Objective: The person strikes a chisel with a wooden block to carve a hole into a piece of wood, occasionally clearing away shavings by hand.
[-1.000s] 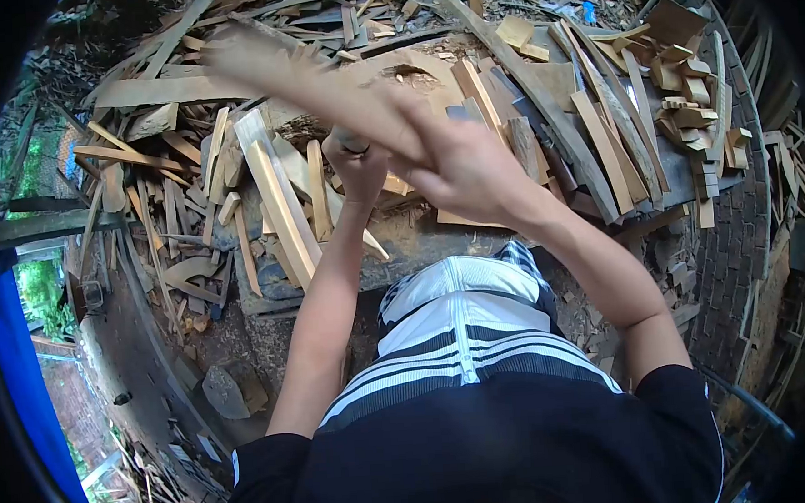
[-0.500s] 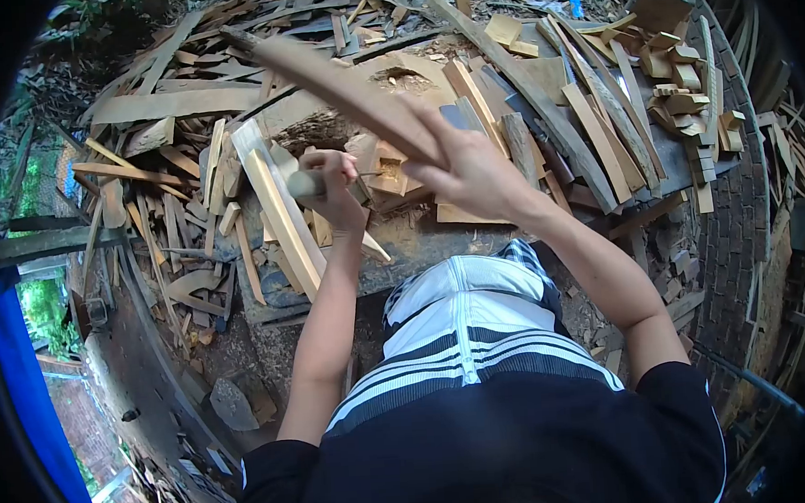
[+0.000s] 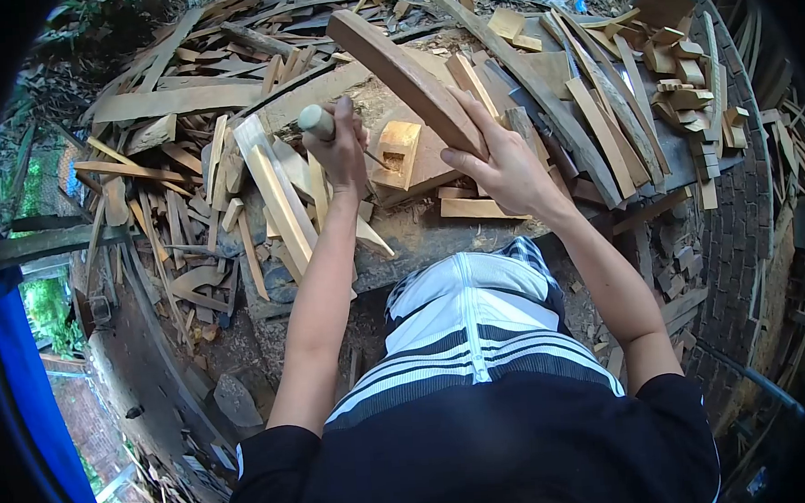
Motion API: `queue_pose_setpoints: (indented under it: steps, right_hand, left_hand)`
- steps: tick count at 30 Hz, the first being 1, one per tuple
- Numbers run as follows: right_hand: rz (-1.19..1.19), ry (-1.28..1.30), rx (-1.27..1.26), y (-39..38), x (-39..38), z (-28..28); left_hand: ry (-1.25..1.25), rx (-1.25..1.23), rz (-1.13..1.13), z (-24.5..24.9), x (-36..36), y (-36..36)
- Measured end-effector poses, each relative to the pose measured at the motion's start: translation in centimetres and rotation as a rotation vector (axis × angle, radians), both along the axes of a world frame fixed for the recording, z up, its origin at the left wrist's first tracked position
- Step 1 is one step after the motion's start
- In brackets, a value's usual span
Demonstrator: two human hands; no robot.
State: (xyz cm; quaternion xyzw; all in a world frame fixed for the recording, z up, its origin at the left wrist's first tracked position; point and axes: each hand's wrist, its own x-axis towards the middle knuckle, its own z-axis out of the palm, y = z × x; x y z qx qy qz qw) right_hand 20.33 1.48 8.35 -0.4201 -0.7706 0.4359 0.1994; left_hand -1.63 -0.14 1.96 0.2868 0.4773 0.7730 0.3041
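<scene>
My left hand [image 3: 347, 159] is closed around the pale round handle of a chisel [image 3: 317, 123], tilted with its butt end up and to the left. Its thin metal blade slants down toward a notch cut in a small light wooden block [image 3: 402, 140]. That block sits on a larger timber base [image 3: 431, 164] on the bench. My right hand [image 3: 500, 163] grips the lower end of a thick brown wooden bar [image 3: 402, 74]. The bar slopes up and away to the left, its far end raised beyond the chisel and block.
Long pale strips [image 3: 277, 203] lie left of the block. Curved planks [image 3: 540, 98] and stacked cut blocks [image 3: 685, 82] fill the right side. A short light piece [image 3: 480, 209] rests at the bench's near edge. Scrap wood [image 3: 182, 208] is heaped on the left.
The wooden bar has swung right, uncovering the notched block. My left hand and the chisel have shifted forward, and the handle's butt now points more upward. My right hand has moved slightly right and nearer.
</scene>
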Motion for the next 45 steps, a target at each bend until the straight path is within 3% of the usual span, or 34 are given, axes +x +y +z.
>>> queue_pose_setpoints:
  steps: [8,12,15,16,18,19,22,26,27,28,29,31,33,34,36,37,38,41,43,45]
  right_hand:
    - [-0.021,0.032,-0.038,0.9,-0.1,1.9]
    - [0.004,0.300,0.179,1.6,-1.2,5.2]
    - [-0.042,0.545,0.421,1.6,-2.6,7.4]
    - [-0.044,0.545,0.423,1.5,-2.7,7.1]
    - [0.119,0.128,0.362,1.4,-2.9,5.4]
    - [0.219,-0.197,0.391,1.5,-2.7,4.7]
    - [0.190,-0.160,0.326,1.2,-2.2,5.4]
    - [0.053,0.266,0.411,0.8,-2.9,5.9]
    - [0.130,0.134,0.331,0.8,-2.8,5.1]
    - [0.229,-0.235,0.271,1.0,-2.9,4.6]
    - [0.234,-0.188,0.281,1.0,-2.7,4.3]
    - [0.245,-0.151,0.300,1.2,-2.5,4.9]
    - [0.129,0.178,0.355,0.2,-2.7,5.8]
    - [0.131,0.178,0.349,0.0,-2.9,5.7]
    - [0.148,0.405,0.380,-0.5,-3.2,5.1]
    - [0.244,0.090,0.245,-0.6,-2.8,4.7]
    - [0.370,-0.159,0.025,-0.2,-3.0,4.6]
    - [0.352,-0.104,0.202,-0.6,-2.8,3.2]
    - [0.210,0.123,0.220,-0.2,-3.1,2.5]
    - [0.177,0.085,0.162,0.4,-2.9,3.1]
  left_hand:
    - [0.065,-0.078,-0.098,-0.5,0.4,1.5]
    - [0.229,-0.170,-0.046,-0.8,1.3,1.8]
    - [0.564,-0.142,0.019,-0.7,2.3,1.5]
    - [0.565,-0.140,0.017,-1.3,2.2,1.6]
    - [0.365,0.023,-0.090,-2.2,2.4,2.0]
    - [0.464,0.018,-0.045,-1.5,3.1,1.5]
    - [0.401,0.057,-0.046,-0.7,3.6,1.4]
    - [0.508,-0.077,-0.070,-2.5,2.0,0.2]
    - [0.529,-0.063,-0.045,-2.3,2.1,-0.1]
    - [0.548,-0.045,-0.021,-2.0,2.3,-0.3]
    - [0.386,-0.045,-0.004,-1.8,2.9,-0.4]
    - [0.371,-0.015,0.001,-2.4,2.8,0.0]
    - [0.371,-0.012,-0.003,-2.8,2.2,-1.1]
    - [0.370,-0.018,-0.001,-2.8,2.5,-1.6]
    - [0.166,0.081,0.030,-2.2,3.1,-2.6]
    - [0.460,0.019,0.041,-2.8,2.2,-2.8]
    - [0.570,0.093,0.040,-2.8,2.1,-3.9]
    - [0.457,-0.002,0.200,-5.4,2.1,-3.9]
    - [0.137,0.159,0.041,-2.1,1.8,-4.0]
    - [0.059,0.196,0.133,-1.4,0.7,-3.2]
